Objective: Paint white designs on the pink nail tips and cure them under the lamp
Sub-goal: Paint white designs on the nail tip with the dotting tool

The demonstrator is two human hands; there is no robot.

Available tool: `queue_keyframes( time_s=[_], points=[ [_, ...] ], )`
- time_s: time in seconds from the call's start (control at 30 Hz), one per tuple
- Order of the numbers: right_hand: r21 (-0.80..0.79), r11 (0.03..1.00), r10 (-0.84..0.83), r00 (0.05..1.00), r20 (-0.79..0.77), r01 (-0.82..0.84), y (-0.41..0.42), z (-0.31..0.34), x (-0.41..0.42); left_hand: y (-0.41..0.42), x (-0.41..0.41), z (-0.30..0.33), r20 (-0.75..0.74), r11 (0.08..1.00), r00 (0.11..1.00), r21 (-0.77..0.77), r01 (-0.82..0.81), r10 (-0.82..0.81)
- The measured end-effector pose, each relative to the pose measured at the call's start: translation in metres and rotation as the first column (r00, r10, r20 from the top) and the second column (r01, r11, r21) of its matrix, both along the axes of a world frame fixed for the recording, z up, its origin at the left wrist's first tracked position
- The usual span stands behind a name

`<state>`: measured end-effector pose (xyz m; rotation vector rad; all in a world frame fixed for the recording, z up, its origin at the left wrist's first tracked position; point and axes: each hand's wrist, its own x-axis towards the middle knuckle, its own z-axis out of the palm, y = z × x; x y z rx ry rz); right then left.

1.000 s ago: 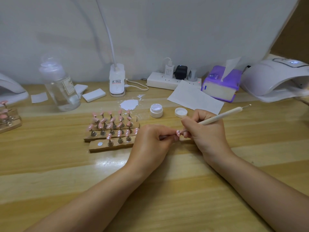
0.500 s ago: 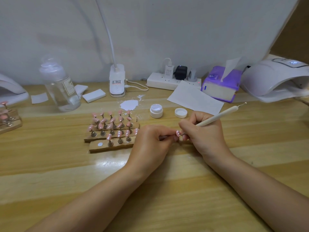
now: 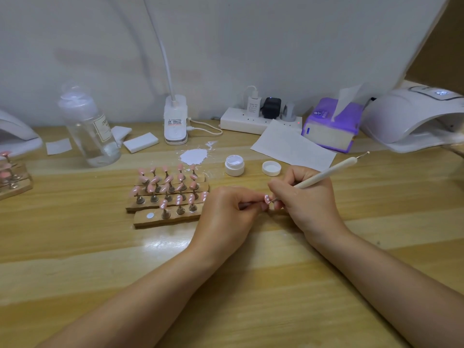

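My left hand (image 3: 227, 209) pinches the stem of a small holder that carries a pink nail tip (image 3: 267, 198) with white dots on it. My right hand (image 3: 305, 197) grips a cream dotting pen (image 3: 329, 173), its lower end at the nail tip. Several pink nail tips on metal stands sit in wooden strips (image 3: 167, 219) to the left of my hands; some in the front rows show white dots. An open white gel jar (image 3: 234, 165) and its lid (image 3: 271, 168) stand behind my hands. The white curing lamp (image 3: 411, 116) sits at the far right.
A clear bottle (image 3: 89, 129), white pads (image 3: 140, 142), a desk lamp base (image 3: 175, 120), a power strip (image 3: 258, 119), a purple tissue pack (image 3: 331, 124) and a paper sheet (image 3: 292, 146) line the back. A second lamp (image 3: 15, 136) and more nail stands (image 3: 11, 175) sit at the left edge.
The pen's upper end has swung a little between frames while its tip stays at the nail tip. My left hand holds the stem in the same place.
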<state>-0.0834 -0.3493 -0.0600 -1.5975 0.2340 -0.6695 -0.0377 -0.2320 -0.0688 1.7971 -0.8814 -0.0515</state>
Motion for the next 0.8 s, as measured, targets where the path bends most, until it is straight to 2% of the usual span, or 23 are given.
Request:
queue_keyframes(
  time_s=[0.8],
  points=[
    [-0.026,1.0,-0.01,1.0,0.004,0.01,-0.0006,-0.0008,-0.0001,0.0002,-0.0008,0.0011,-0.008,1.0,1.0,0.006,-0.011,0.011]
  ],
)
